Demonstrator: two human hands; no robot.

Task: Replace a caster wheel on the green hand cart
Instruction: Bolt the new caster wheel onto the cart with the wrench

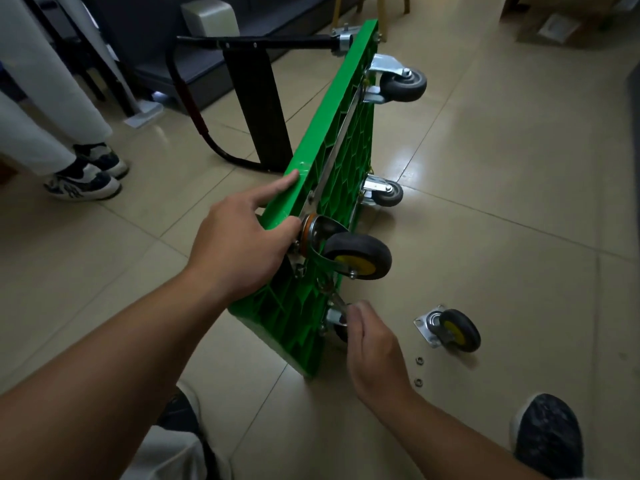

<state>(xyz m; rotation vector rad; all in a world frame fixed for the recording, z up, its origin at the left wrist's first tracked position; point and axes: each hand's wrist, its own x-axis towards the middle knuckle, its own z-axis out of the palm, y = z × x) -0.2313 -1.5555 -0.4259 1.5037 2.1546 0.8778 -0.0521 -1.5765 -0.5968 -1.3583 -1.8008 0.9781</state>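
The green hand cart [341, 109] stands on its long edge on the floor, its ribbed underside facing right. My left hand [242, 237] grips the cart's upper edge, index finger stretched along it, thumb by the mounting plate of a black caster with a yellow hub [356, 258]. My right hand [374, 344] pinches a slim metal wrench [337, 306] whose head sits at a bolt below that caster. A loose caster with a yellow hub [450, 329] lies on the floor to the right, with two small nuts [419, 370] near it. Another wheel is mostly hidden behind my right hand.
Two grey casters [403, 83] [388, 194] are fixed farther along the cart. The black folded handle [249, 43] sticks out left. Another person's legs and sneakers [83, 178] stand at left. My shoes [547, 434] are on the beige tiles. Dark furniture stands behind.
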